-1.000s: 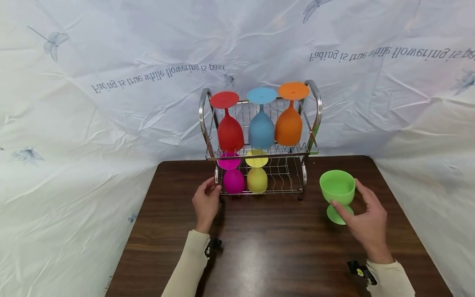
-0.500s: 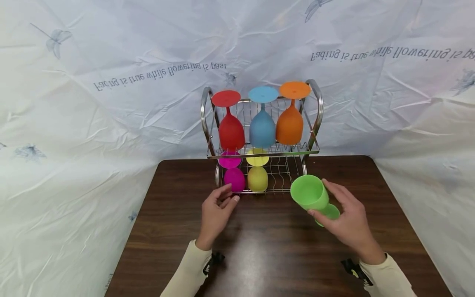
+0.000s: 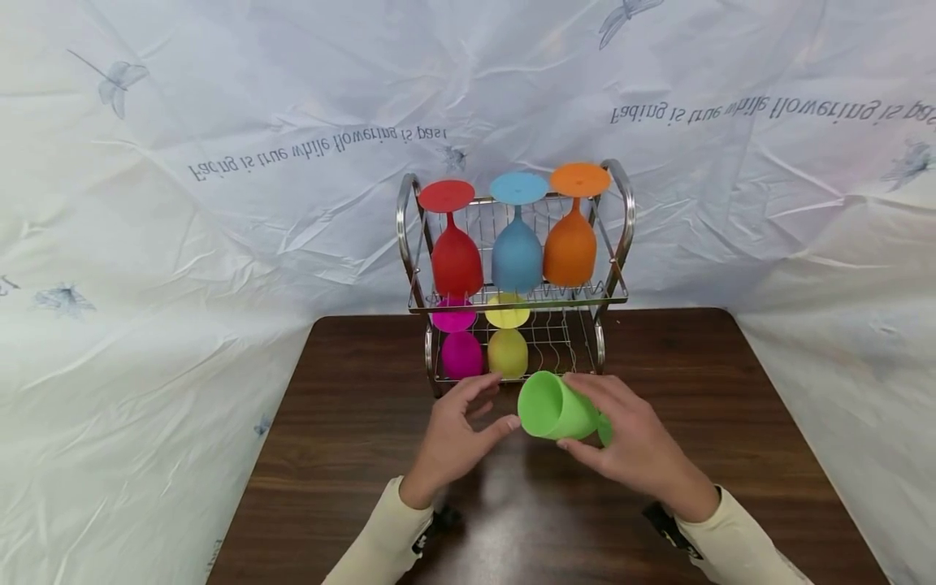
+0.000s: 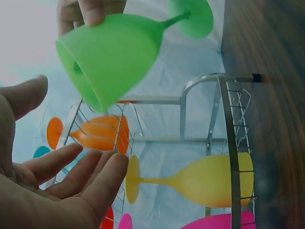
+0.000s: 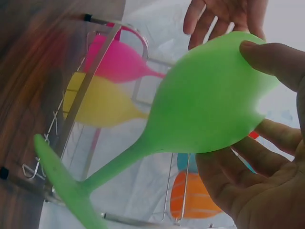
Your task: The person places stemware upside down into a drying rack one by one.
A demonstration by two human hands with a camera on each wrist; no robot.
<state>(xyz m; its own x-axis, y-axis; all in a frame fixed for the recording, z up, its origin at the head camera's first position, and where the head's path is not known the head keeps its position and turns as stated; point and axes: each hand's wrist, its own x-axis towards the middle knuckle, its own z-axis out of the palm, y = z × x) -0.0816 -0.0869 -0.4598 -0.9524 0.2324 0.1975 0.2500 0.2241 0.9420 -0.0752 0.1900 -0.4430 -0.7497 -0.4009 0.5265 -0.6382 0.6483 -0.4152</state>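
My right hand grips a green goblet around its bowl, thumb on one side and fingers on the other. The goblet is tipped sideways above the table, its mouth facing left and its foot to the right. Just left of the mouth is my left hand, fingers spread and a little bent, holding nothing. In the left wrist view, a gap shows between the left fingers and the green goblet. The right wrist view shows the goblet's stem and foot running down to the left.
Behind the hands stands a two-tier metal rack. Upside down on its upper tier are a red goblet, a blue goblet and an orange goblet. Below stand a magenta goblet and a yellow goblet, also inverted.
My right hand has carried the green goblet left, tipping it from upright onto its side. My left hand has left the rack's lower left corner and moved right, towards the goblet's mouth.
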